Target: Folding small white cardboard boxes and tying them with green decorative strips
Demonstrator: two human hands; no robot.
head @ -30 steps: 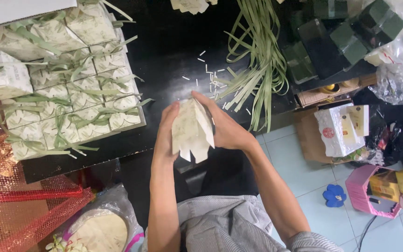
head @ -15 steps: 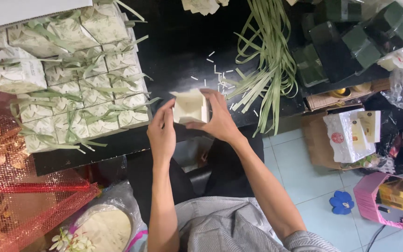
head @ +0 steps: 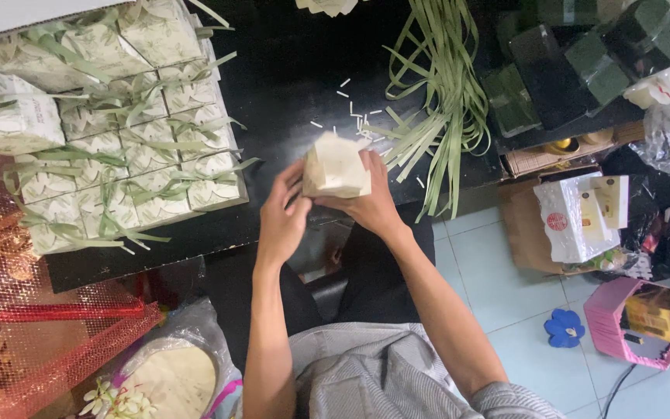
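Item in hand: one small cream paper box (head: 336, 165), held just above the near edge of the black counter (head: 288, 70), about the middle of the scene. My right hand (head: 370, 203) is clamped on its right side and underside, fingers wrapped round the far corner. My left hand (head: 284, 217) is close against the box's left lower corner, fingertips touching it; I cannot tell from here whether that hand grips or only steadies. The two hands are close together, the box between them.

On the counter, left: a block of finished boxes (head: 118, 140), cream with a leaf pattern, packed in rows side by side, each tied with a green strip whose loose ends stick out.

On the counter, right of the box: a bundle of long green strips (head: 440, 93), fanned out toward the near edge, just beside my right hand. Between bundle and box, a scatter of small pale cuttings (head: 350, 116).

Far right: dark green cubes (head: 622, 46) stacked together.

Floor, right: a white carton (head: 575, 217), a pink box (head: 622, 322), a blue flower shape (head: 565, 327) on the pale tiles.

Near left: red mesh netting (head: 32, 326) and a clear bag with white flowers (head: 118, 402).
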